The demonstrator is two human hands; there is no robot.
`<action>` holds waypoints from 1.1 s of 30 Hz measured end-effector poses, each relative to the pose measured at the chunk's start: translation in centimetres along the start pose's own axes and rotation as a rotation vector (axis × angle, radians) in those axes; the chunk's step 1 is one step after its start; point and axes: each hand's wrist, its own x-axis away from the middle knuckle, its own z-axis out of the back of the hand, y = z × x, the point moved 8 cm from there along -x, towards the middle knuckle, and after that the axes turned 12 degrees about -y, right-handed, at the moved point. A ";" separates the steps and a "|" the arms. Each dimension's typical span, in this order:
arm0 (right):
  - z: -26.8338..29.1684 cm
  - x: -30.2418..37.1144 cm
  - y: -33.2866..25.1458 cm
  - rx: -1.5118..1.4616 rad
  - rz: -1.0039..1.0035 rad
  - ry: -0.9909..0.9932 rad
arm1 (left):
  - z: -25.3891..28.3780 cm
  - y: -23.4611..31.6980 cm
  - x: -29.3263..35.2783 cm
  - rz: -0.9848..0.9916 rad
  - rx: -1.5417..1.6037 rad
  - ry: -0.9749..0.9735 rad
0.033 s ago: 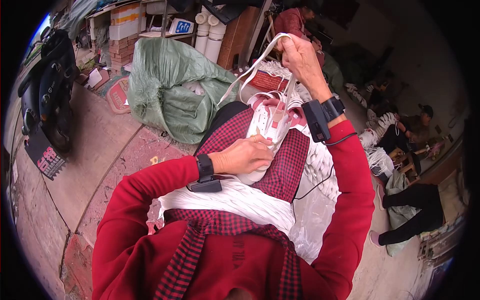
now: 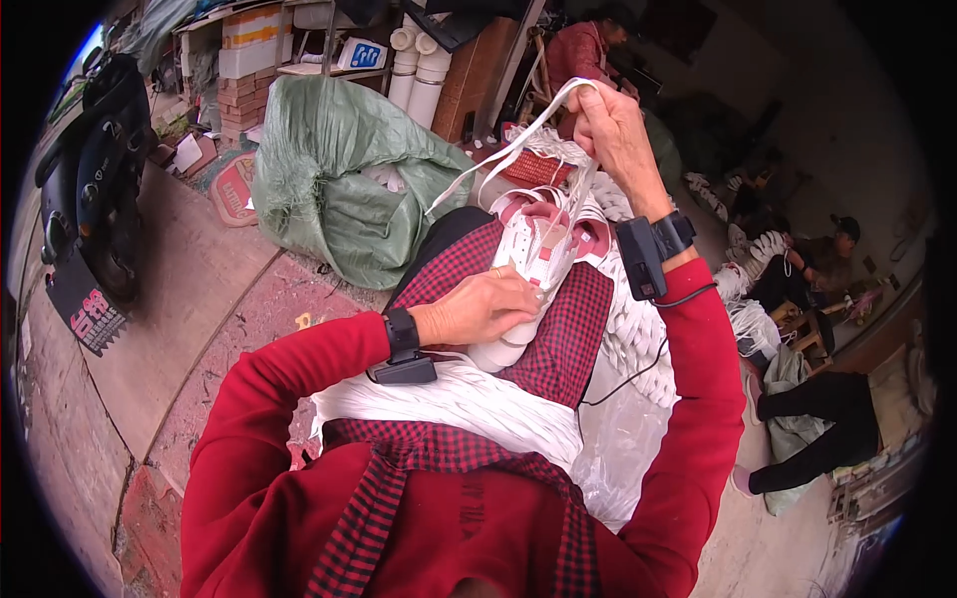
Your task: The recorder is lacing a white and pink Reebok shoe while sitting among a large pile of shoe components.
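Observation:
A white sneaker with pink lining (image 2: pixel 519 239) rests on my lap, its toe toward me. My left hand (image 2: pixel 486 307) lies over its front, fingers bent and gripping near the lower lacing; the fingertips are partly hidden. Raised beyond the shoe, my right hand (image 2: pixel 613 130) pinches a white shoelace (image 2: pixel 535 128). The lace runs down to the sneaker, and a loose end hangs to the left. A thick bundle of white laces (image 2: pixel 454 407) lies across my lap. Beside the sneaker is another pink-lined shoe (image 2: pixel 594 239), partly covered.
A green woven sack (image 2: pixel 324 179) stands ahead to the left, near a dark scooter (image 2: pixel 95 189). Behind the shoes is a red basket (image 2: pixel 533 164). White laced shoes (image 2: pixel 638 344) are heaped at my right. Other people (image 2: pixel 588 50) sit farther back.
My right hand has moved slightly right and down, still pinching the lace. My left hand stays on the sneaker with only a small shift.

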 end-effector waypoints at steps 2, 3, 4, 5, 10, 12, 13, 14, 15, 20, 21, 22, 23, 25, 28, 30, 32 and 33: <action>2.0 3.0 -1.2 -0.079 -0.036 0.055 | 1.2 -1.7 -0.1 0.106 0.044 0.104; 2.6 3.9 -1.7 -0.068 -0.044 0.078 | 2.1 -2.7 -0.3 0.161 0.003 0.135; 3.0 4.8 -2.1 -0.084 -0.031 0.100 | 3.0 -3.6 -0.5 0.217 -0.036 0.164; 3.1 5.8 -3.0 -0.090 -0.047 0.110 | 3.2 -4.1 -1.2 0.245 0.055 0.170; 0.7 8.2 -5.2 -0.210 -0.077 0.124 | 2.6 -5.7 -1.7 0.298 0.034 0.022; 0.7 9.8 -6.8 -0.290 -0.038 0.171 | 2.4 -5.9 -2.1 0.289 -0.047 0.025; 1.1 10.3 -7.2 -0.324 -0.015 0.205 | 2.0 -5.8 -2.3 0.256 -0.014 -0.009; 1.4 11.0 -7.0 -0.315 -0.027 0.223 | 1.2 -5.3 -2.9 0.208 0.031 -0.052; 1.5 11.3 -7.0 -0.283 -0.036 0.216 | 0.9 -5.2 -3.1 0.224 0.122 -0.069; 1.4 11.5 -5.3 -0.343 -0.048 0.218 | 1.0 -4.8 -3.1 0.240 0.203 -0.024; 1.2 11.3 -5.4 -0.311 -0.034 0.188 | 0.5 -5.6 -2.7 0.370 0.222 -0.075; -0.1 10.4 -5.4 -0.379 0.045 0.139 | 1.0 -6.4 -1.7 0.387 0.183 -0.064; -0.9 9.9 -5.3 -0.405 0.051 0.102 | 1.5 -6.4 -1.3 0.329 0.123 -0.031; -1.2 9.7 -6.0 -0.299 0.107 0.064 | 1.6 -6.0 -1.6 0.284 0.147 -0.019; -1.7 9.8 -6.4 -0.293 0.076 0.069 | 1.4 -6.2 -1.9 0.278 0.197 -0.025; -2.0 9.3 -6.7 -0.340 0.089 0.076 | 1.7 -5.4 -2.2 0.246 0.167 -0.050; -2.3 9.6 -6.7 -0.281 0.136 0.084 | 1.4 -6.0 -1.8 0.221 0.148 -0.045; -2.1 9.8 -6.4 -0.270 0.126 0.091 | 1.3 -6.1 -2.0 0.185 0.122 -0.028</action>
